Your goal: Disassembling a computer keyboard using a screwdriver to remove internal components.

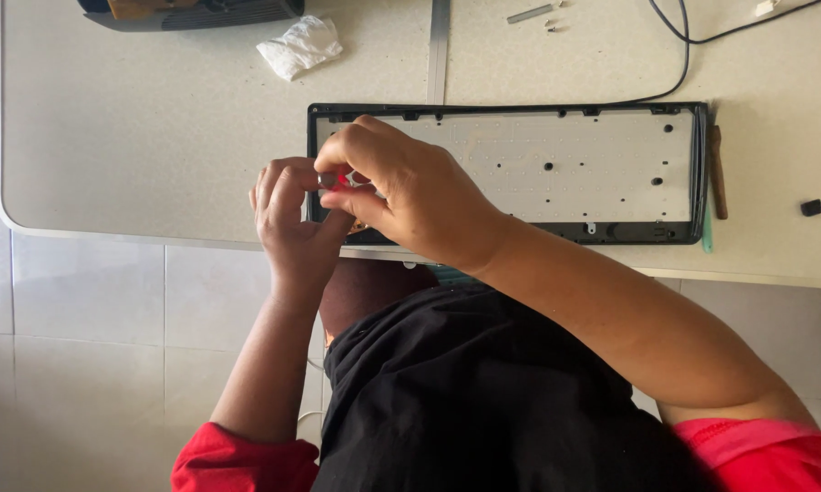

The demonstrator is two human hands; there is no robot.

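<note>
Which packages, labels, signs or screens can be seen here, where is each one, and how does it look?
No label, sign or screen shows.
Crumpled wrapper: white, wrinkled plastic, on the table at top, left of the keyboard shell.
Keyboard shell: long black frame with a pale inner plate, bare of print; both hands meet at its left end on a small red thing.

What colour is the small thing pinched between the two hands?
Red. The small item shows between the left hand and right hand in the head view.

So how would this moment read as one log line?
left hand: pinching small red tool | right hand: on tool | over keyboard frame | table
</note>
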